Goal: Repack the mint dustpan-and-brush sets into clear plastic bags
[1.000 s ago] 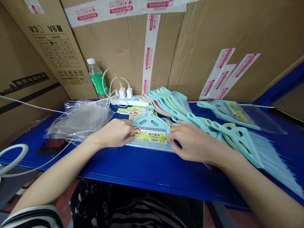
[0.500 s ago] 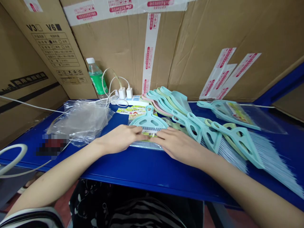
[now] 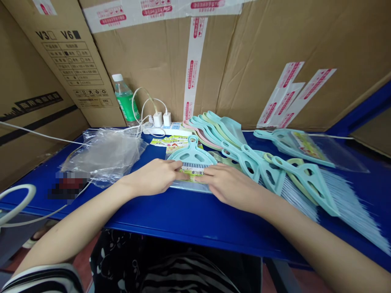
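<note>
A light-blue brush and dustpan set (image 3: 193, 154) lies at the middle of the blue table, its handle pointing away from me. Clear plastic and a yellow-green printed card (image 3: 190, 172) cover its lower part. From the left, my left hand (image 3: 155, 176) closes its fingers on the edge of this packaged set. On the opposite edge, my right hand (image 3: 229, 183) has its fingers bent and pressed on the package. Both thumbs point inward over the card, with a small gap between them.
Clear bags (image 3: 105, 156) are piled at left, near a bottle (image 3: 126, 101) and a power strip (image 3: 177, 131). Dustpans (image 3: 214, 128) are stacked behind; several brushes (image 3: 308, 183) lie at right, with a packaged set (image 3: 293, 144) beyond. Cardboard (image 3: 159, 61) stands at the back.
My two thumbs have moved slightly apart, and more of the printed card shows between them. Both hands remain at the packaged set.
</note>
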A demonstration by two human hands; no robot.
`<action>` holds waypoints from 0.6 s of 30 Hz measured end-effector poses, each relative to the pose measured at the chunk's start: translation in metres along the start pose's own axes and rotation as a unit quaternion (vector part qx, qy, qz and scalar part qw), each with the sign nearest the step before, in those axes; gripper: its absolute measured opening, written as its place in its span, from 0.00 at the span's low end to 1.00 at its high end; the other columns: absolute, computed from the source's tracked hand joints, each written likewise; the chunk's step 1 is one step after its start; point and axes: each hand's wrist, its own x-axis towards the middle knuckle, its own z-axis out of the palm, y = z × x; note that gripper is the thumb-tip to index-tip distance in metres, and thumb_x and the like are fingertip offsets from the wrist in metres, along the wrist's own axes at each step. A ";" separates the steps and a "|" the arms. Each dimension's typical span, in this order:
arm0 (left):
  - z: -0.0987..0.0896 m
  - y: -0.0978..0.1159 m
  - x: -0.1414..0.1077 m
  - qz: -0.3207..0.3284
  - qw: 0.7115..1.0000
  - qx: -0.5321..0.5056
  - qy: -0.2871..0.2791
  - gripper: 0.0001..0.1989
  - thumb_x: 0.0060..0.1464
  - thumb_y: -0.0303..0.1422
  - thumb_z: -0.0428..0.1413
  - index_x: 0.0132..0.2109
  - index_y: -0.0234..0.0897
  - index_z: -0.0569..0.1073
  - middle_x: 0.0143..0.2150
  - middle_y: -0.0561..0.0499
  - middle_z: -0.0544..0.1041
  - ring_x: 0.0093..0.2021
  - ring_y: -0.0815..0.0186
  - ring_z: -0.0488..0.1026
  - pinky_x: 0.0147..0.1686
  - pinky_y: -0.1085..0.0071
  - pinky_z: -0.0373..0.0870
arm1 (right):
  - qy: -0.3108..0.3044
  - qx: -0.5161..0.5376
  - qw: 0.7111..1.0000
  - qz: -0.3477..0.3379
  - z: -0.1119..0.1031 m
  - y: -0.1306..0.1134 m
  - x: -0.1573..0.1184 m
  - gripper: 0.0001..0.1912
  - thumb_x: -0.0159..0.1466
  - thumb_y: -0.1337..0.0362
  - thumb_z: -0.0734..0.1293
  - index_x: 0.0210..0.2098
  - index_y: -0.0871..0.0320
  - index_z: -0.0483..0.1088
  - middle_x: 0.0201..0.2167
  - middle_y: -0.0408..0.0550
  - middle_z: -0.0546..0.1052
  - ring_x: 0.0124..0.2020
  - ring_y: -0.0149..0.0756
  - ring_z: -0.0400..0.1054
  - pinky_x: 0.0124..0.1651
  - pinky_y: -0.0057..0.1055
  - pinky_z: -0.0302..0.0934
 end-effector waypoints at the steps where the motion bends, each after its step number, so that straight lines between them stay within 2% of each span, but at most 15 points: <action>1: 0.000 -0.001 -0.001 0.002 1.000 -0.003 0.005 0.28 0.54 0.18 0.46 0.57 0.45 0.72 0.38 0.49 0.73 0.35 0.66 0.73 0.34 0.72 0.70 | 0.000 0.000 1.000 0.002 -0.001 0.000 0.000 0.21 0.58 0.78 0.60 0.44 0.58 0.77 0.33 0.49 0.77 0.36 0.39 0.71 0.42 0.36 0.61; 6: -0.001 -0.004 -0.003 0.009 0.999 -0.016 0.041 0.23 0.55 0.19 0.46 0.50 0.44 0.77 0.35 0.49 0.73 0.36 0.64 0.73 0.38 0.68 0.72 | -0.012 0.001 1.000 0.012 -0.006 0.001 0.000 0.19 0.60 0.76 0.58 0.40 0.58 0.78 0.29 0.48 0.76 0.35 0.39 0.71 0.41 0.37 0.60; 10: 0.000 -0.007 -0.005 0.003 0.998 -0.015 0.058 0.22 0.55 0.19 0.47 0.46 0.44 0.79 0.32 0.50 0.72 0.34 0.64 0.72 0.40 0.67 0.71 | -0.035 0.007 0.999 0.028 -0.011 0.000 -0.001 0.19 0.60 0.77 0.58 0.41 0.57 0.79 0.27 0.48 0.76 0.33 0.39 0.71 0.40 0.36 0.60; 18: -0.002 -0.012 -0.009 -0.026 0.999 -0.024 0.042 0.21 0.55 0.20 0.48 0.44 0.46 0.81 0.31 0.51 0.72 0.34 0.64 0.72 0.38 0.67 0.69 | -0.046 0.038 0.996 0.070 -0.014 0.006 -0.007 0.20 0.61 0.75 0.59 0.44 0.55 0.79 0.36 0.49 0.81 0.38 0.41 0.73 0.43 0.37 0.61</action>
